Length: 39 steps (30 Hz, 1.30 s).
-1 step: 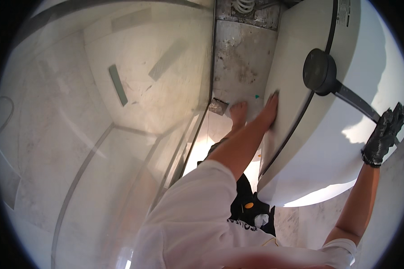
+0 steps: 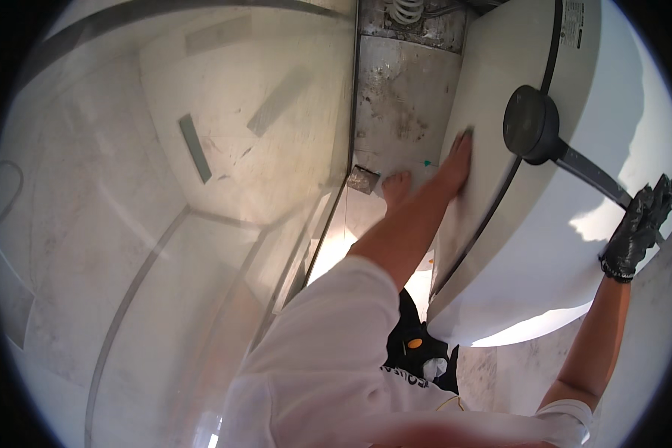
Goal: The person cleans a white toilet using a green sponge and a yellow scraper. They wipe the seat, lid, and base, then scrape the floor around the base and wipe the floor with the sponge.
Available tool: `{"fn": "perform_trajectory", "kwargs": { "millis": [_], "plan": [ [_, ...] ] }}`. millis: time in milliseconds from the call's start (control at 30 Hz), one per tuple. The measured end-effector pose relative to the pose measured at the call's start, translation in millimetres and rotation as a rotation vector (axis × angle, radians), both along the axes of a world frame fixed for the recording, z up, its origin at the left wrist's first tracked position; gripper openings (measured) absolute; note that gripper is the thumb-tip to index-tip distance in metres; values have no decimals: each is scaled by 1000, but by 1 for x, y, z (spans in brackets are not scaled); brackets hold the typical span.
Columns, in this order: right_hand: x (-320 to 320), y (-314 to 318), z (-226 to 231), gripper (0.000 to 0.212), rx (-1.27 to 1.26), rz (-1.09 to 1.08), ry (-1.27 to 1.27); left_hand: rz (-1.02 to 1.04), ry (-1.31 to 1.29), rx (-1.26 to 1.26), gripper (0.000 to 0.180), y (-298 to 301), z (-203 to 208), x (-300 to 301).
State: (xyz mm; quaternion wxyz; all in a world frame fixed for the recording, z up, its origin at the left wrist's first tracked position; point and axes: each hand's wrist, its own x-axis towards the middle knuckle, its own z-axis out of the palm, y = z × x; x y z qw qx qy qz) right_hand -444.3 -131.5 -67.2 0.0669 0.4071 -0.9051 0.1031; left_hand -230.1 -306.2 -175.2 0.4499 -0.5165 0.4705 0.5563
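Note:
My bare left hand (image 2: 458, 158) lies against the near side of a large white curved casing (image 2: 612, 75), its fingers stretched out and slightly blurred. A black seam runs along that casing. Across the seam, in view, sits a black round disc (image 2: 530, 123) joined to a straight dark bar (image 2: 593, 175). At the bar's right end is my right hand (image 2: 638, 228) in a black glove. Its fingers reach out past the bar, which passes beneath the hand and shows again at its lower right. How firmly the hand bears on it is hidden.
A clear panel (image 2: 201, 261) with a dark edge fills the left. Between it and the casing runs a narrow stained floor (image 2: 396, 97), with a bare foot (image 2: 397, 185), a small square plate (image 2: 364, 180) and a teal scrap (image 2: 429, 163). A white coiled hose (image 2: 406, 10) lies at the far end.
My left hand has slid farther away and a little to the right along the casing. The right hand stays at the bar.

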Motion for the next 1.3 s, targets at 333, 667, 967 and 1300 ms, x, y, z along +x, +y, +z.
{"fn": "perform_trajectory", "kwargs": {
  "millis": [333, 667, 967, 1300],
  "plan": [
    [5, -15, 6, 48, 61, -29, -58, 688, 646, 262, 68, -37, -129, -92],
    [5, -15, 7, 50, 89, -22, -109, 375, 1170, -249, 67, -72, -123, -155],
    [9, -4, -2, 55, 63, -70, -122, 654, 807, 141, 59, -36, -286, -128],
    [4, -2, 1, 57, 65, -96, -139, 503, 266, 147, 64, 106, -297, 67]
  ]
}}
